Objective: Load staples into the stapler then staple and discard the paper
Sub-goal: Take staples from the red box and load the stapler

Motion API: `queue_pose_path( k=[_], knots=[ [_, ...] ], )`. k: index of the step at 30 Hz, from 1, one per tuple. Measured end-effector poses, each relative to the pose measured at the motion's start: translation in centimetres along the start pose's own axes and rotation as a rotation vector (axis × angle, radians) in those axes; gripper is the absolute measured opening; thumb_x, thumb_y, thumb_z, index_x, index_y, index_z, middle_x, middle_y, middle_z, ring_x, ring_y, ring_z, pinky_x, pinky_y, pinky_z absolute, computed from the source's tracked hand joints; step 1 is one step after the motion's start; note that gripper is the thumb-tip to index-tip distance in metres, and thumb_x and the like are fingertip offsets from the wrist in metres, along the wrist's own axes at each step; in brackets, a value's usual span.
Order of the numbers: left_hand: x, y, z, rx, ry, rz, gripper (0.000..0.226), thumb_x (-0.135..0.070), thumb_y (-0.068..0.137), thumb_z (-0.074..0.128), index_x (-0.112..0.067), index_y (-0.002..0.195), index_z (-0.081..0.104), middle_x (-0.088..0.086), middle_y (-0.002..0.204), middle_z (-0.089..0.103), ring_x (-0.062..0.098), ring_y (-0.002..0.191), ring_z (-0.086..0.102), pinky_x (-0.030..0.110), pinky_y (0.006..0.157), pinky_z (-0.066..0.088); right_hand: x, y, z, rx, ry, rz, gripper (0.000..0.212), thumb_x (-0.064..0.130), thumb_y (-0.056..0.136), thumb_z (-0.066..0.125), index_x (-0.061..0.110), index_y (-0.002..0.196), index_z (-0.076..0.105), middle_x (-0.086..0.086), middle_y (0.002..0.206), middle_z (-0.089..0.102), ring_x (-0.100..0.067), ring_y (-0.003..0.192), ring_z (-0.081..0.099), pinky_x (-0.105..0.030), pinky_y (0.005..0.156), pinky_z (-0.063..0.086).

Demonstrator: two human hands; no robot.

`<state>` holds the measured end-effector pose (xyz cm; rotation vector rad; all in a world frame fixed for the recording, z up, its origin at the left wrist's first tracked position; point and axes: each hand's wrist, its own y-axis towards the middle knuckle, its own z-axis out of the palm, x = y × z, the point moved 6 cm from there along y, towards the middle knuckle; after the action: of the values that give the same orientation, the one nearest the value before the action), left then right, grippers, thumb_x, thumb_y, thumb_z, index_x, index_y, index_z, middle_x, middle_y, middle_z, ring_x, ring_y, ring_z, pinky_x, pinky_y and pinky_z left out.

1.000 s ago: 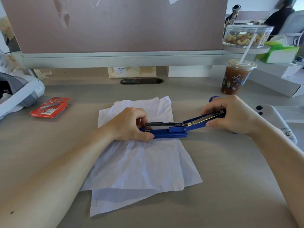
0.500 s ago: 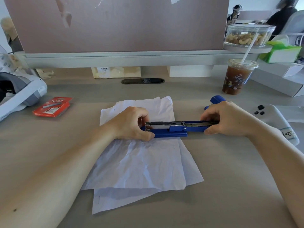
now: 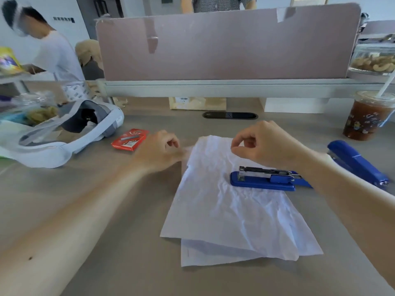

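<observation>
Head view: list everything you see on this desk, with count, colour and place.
stapler: one, blue, opened flat, base on the paper
paper: two sheets at least, white, centre of desk
staple box: one, red, left of paper
headset: one, white-grey, far left
iced drink: one, brown, far right
nut tub: one, clear, right shelf
partition: one, pink, behind desk
left hand: one, between staple box and paper, empty
right hand: one, over paper's far edge, nothing in its grip

The blue stapler [image 3: 256, 183] lies swung open on the crumpled paper [image 3: 224, 210] at the middle of the table [image 3: 128, 263]; left hand [image 3: 160, 152] and right hand [image 3: 263, 146] hover loosely curled near the paper's far edge, the red staple box [image 3: 130, 139] to their left
</observation>
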<state>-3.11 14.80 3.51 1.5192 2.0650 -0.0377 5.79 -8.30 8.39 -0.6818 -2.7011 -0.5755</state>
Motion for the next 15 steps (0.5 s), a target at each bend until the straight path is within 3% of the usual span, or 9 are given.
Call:
queue_pose_path(
  k=[5,9,12,15],
  knots=[
    [8.1,-2.0,-3.8,-0.203,0.172,-0.253,0.041,-0.061,0.071,0.067,-0.027,0.092,0.062,-0.004,0.106,0.051,0.021,0.100,0.055,0.038,0.089,0.046,4.2,4.9,4.4,0.033,0.054,-0.075,0.013,0.024,0.090,0.063,0.020,0.087,0.075,0.014,0.048,0.046,-0.003,0.045,0.043,-0.015,0.054,0.035],
    [9.9,-2.1,-5.3,-0.312,0.234,-0.255,0.047,-0.060,0.069,0.071,-0.025,0.097,0.059,-0.001,0.110,0.046,0.024,0.111,0.050,0.040,0.098,0.038,6.1,7.0,7.3,0.058,0.111,-0.086,0.015,0.021,0.088,0.062,0.021,0.083,0.076,0.016,0.041,0.048,0.000,0.048,0.048,-0.009,0.052,0.033],
    [11.0,-1.4,-5.4,-0.289,0.245,-0.282,0.053,-0.061,0.068,0.072,-0.028,0.103,0.051,0.001,0.118,0.047,0.027,0.121,0.042,0.042,0.101,0.031,6.8,7.7,8.7,0.077,0.145,-0.089,0.015,0.020,0.086,0.062,0.021,0.083,0.077,0.015,0.045,0.048,0.007,0.053,0.050,-0.015,0.057,0.038],
    [12.2,-0.4,-4.9,-0.192,0.283,-0.312,0.076,-0.068,0.067,0.068,-0.028,0.127,0.044,0.005,0.136,0.045,0.029,0.131,0.038,0.047,0.106,0.027,7.0,8.1,9.8,0.097,0.162,-0.097,0.014,0.021,0.086,0.063,0.021,0.082,0.076,0.017,0.043,0.048,0.008,0.054,0.050,-0.018,0.060,0.042]
  ],
)
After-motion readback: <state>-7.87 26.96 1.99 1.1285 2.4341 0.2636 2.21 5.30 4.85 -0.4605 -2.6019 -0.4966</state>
